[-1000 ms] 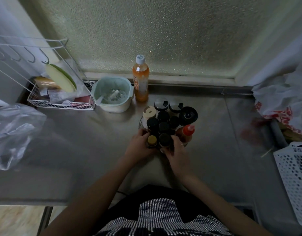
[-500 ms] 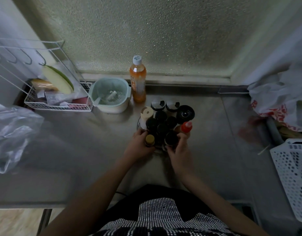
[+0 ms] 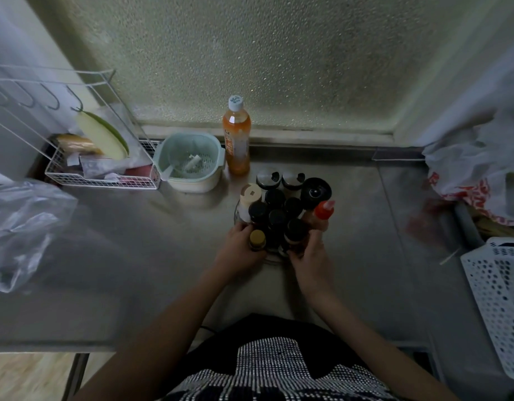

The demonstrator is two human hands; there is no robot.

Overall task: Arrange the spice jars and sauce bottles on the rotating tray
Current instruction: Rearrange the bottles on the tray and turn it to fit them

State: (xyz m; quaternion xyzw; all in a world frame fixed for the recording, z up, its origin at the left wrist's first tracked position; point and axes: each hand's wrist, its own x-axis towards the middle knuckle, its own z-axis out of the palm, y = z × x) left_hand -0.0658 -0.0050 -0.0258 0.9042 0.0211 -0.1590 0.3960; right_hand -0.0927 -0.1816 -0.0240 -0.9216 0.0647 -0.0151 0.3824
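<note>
A tight cluster of several dark-capped spice jars (image 3: 276,217) and sauce bottles stands on the rotating tray (image 3: 271,257), whose rim barely shows at the front. A gold-capped jar (image 3: 257,238) is at the front left, a red-capped sauce bottle (image 3: 324,211) at the right, a cream-capped bottle (image 3: 250,196) at the left. My left hand (image 3: 240,250) wraps the front left of the cluster by the gold-capped jar. My right hand (image 3: 309,253) grips the front right, fingers against a dark-capped jar (image 3: 295,231).
An orange drink bottle (image 3: 236,137) stands behind the tray near the frosted window. A pale green strainer bowl (image 3: 189,164) and white wire rack (image 3: 102,169) sit at back left. A clear plastic bag (image 3: 21,227) lies left; a white perforated basket (image 3: 502,299) and bags lie right.
The red-capped bottle has swung further to the right rear of the cluster and the front jars shifted with it. My right hand has moved up around the tray's right side.
</note>
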